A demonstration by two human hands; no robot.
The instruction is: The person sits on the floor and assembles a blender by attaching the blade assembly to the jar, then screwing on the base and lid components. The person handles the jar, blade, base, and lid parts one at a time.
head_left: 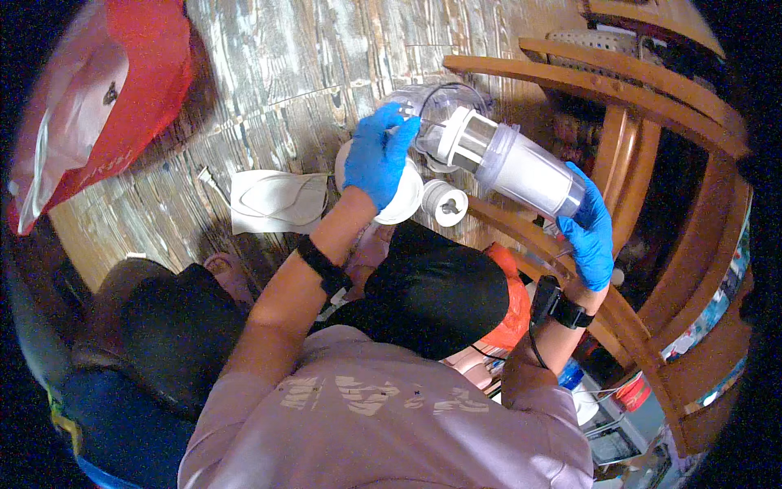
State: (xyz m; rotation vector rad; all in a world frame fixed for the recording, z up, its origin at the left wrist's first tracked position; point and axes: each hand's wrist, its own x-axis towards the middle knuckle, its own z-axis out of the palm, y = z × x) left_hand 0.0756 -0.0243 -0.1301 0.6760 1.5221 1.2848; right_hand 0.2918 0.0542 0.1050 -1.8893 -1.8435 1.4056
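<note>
My right hand (590, 228), in a blue glove, grips the base end of a clear blender cup (533, 171), held tilted. A white part with a mesh strainer (472, 140) sits at the cup's other end. My left hand (380, 155), also gloved in blue, hovers over a round white appliance base (405, 196). Its thumb and fingers are pinched together near a thin dark loop (432, 96); what they hold is too small to make out. Behind lies a clear jar (407, 98), partly hidden. Beside the base is a small white round part with a blade (445, 203).
A white sheet (277, 202) with a pale cord across it lies on the wood-patterned floor (277, 65), near a white plug (206, 175). A red bag (151, 81) is at the far left. Wooden shelving (623, 155) stands close on the right. Dark stools (179, 334) are at the left.
</note>
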